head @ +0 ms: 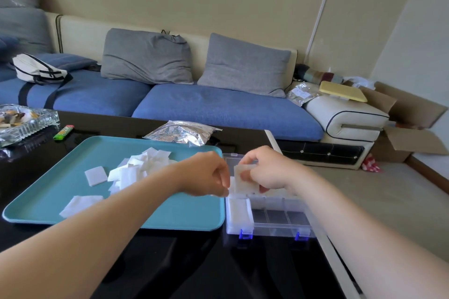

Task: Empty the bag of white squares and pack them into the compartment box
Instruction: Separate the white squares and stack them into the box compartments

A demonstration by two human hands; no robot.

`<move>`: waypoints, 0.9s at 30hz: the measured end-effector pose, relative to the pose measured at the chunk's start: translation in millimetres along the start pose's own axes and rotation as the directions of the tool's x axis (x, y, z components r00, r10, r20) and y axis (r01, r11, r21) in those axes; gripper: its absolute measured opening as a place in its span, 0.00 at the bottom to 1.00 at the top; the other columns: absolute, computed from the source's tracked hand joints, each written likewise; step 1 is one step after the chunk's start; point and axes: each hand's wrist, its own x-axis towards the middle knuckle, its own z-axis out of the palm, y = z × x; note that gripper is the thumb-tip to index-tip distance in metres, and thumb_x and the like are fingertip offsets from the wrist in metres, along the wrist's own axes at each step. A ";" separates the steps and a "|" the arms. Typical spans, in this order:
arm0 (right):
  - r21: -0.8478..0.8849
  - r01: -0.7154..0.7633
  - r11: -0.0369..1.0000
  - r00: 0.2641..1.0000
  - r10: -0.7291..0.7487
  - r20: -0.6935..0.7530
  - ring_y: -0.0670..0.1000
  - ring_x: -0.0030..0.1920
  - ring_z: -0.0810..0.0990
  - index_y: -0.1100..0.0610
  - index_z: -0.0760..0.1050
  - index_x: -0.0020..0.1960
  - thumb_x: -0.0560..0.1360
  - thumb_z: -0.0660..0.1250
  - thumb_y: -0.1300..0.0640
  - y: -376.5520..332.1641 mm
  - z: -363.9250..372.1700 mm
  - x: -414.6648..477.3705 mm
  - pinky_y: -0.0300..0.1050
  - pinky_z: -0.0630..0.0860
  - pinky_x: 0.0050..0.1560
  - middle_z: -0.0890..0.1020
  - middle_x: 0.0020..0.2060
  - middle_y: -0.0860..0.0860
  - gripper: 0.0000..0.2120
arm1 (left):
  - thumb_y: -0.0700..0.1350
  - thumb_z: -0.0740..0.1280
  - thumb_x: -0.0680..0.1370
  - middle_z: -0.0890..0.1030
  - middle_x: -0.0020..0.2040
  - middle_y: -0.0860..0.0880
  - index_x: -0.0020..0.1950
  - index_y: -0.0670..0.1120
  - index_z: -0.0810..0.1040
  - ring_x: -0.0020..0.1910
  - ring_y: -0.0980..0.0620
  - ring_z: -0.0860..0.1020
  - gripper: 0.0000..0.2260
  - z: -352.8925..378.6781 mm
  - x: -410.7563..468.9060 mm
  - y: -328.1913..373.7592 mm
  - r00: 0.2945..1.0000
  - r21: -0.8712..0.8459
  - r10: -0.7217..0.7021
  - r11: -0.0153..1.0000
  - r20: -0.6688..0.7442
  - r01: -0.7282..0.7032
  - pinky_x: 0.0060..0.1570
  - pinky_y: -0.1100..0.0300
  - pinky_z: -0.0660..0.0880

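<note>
Far left, white squares [136, 167] piled on the teal tray [60, 192]. Next, left hand [209, 175] curled by the compartment box [279, 228]; cannot tell if holding. Then right hand [264, 172], nearer, pinching one square [239, 172] just above the box's left slots.

Blue-green tray [48, 201] in the lower left, with plain white squares [136, 170] on it. See-through compartment box [279, 226] in the lower middle, with bright blue clips [245, 234]. Shiny silver bag [182, 132] above the tray. Shiny black worktop [194, 262] at the bottom. Green lighter [63, 132] with a pink top at the left. Blue sofa [218, 107] across the middle, with grey pillows [145, 56]. Brown cardboard box [413, 114] at the right, and a red-and-white checked cloth [370, 164] below it.
</note>
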 end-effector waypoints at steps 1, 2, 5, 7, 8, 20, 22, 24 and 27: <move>0.015 -0.021 1.000 0.999 0.021 0.047 0.51 0.42 0.86 0.48 0.83 0.54 0.82 0.71 0.53 3.0 -3.9 -5.0 0.43 0.85 0.42 0.86 0.48 0.52 0.04 | 0.49 0.77 0.75 0.85 0.48 0.56 0.50 0.53 0.84 0.43 0.60 0.81 0.06 2.5 -0.5 2.8 0.999 0.035 0.015 0.999 0.038 -0.016 0.41 0.67 0.74; 0.050 -0.034 0.998 0.996 0.030 0.087 0.52 0.45 0.88 0.48 0.83 0.55 0.82 0.71 0.53 6.0 -6.8 -8.9 0.45 0.86 0.44 0.86 0.48 0.53 0.04 | 0.51 0.78 0.74 0.85 0.48 0.57 0.51 0.53 0.84 0.43 0.62 0.80 0.08 5.0 -1.0 4.4 0.997 0.058 0.018 0.998 0.069 -0.022 0.41 0.66 0.73; 0.141 -0.045 0.989 0.990 0.025 0.140 0.52 0.44 0.89 0.47 0.83 0.56 0.80 0.75 0.55 17.9 -8.2 -16.9 0.47 0.86 0.46 0.88 0.47 0.54 0.06 | 0.53 0.80 0.72 0.84 0.49 0.57 0.54 0.55 0.80 0.41 0.64 0.78 0.15 12.9 0.0 9.7 0.994 0.097 0.001 0.995 0.109 -0.012 0.37 0.66 0.71; 0.212 -0.044 0.976 0.990 0.015 0.138 0.53 0.43 0.89 0.50 0.83 0.56 0.79 0.76 0.57 22.7 -3.1 -19.6 0.48 0.86 0.46 0.88 0.46 0.55 0.07 | 0.53 0.82 0.70 0.84 0.49 0.57 0.54 0.55 0.76 0.42 0.64 0.78 0.20 15.6 0.9 11.5 0.994 0.104 -0.016 0.995 0.111 0.004 0.36 0.65 0.71; 0.252 -0.043 0.967 0.990 0.008 0.140 0.53 0.44 0.89 0.53 0.83 0.56 0.78 0.76 0.58 23.6 0.0 -20.3 0.47 0.86 0.45 0.88 0.46 0.56 0.07 | 0.54 0.82 0.69 0.84 0.49 0.57 0.54 0.55 0.74 0.42 0.63 0.79 0.22 15.9 0.8 11.6 0.994 0.100 -0.025 0.995 0.111 0.013 0.37 0.64 0.72; 0.072 -0.054 0.996 0.992 0.046 0.114 0.46 0.29 0.83 0.53 0.76 0.55 0.72 0.83 0.54 17.0 20.9 -22.3 0.35 0.77 0.32 0.83 0.42 0.51 0.19 | 0.57 0.84 0.67 0.83 0.49 0.59 0.55 0.57 0.75 0.47 0.61 0.81 0.24 11.7 -3.6 10.5 0.989 0.106 -0.036 0.994 0.141 0.021 0.53 0.53 0.81; -0.042 -0.028 0.999 0.992 0.033 0.119 0.48 0.29 0.84 0.52 0.75 0.53 0.71 0.83 0.51 16.7 24.4 -20.1 0.39 0.81 0.36 0.86 0.40 0.52 0.20 | 0.57 0.83 0.68 0.83 0.50 0.59 0.54 0.56 0.78 0.48 0.61 0.81 0.21 10.5 -3.7 11.1 0.987 0.116 -0.024 0.993 0.160 0.005 0.53 0.55 0.81; -0.164 0.011 0.986 0.991 0.011 0.131 0.50 0.30 0.85 0.52 0.73 0.52 0.71 0.82 0.48 15.1 27.1 -20.0 0.45 0.83 0.39 0.87 0.35 0.54 0.21 | 0.55 0.80 0.71 0.83 0.51 0.59 0.55 0.57 0.81 0.47 0.63 0.81 0.16 9.7 -4.8 12.2 0.982 0.132 -0.005 0.991 0.188 -0.020 0.48 0.61 0.80; -0.356 0.072 0.932 0.995 -0.045 0.085 0.50 0.42 0.86 0.49 0.74 0.50 0.67 0.80 0.39 11.9 27.3 -21.1 0.49 0.79 0.37 0.86 0.37 0.49 0.22 | 0.51 0.72 0.75 0.84 0.51 0.60 0.54 0.57 0.84 0.48 0.64 0.80 0.08 8.8 -7.0 15.1 0.980 0.150 0.004 0.988 0.198 -0.034 0.40 0.68 0.74</move>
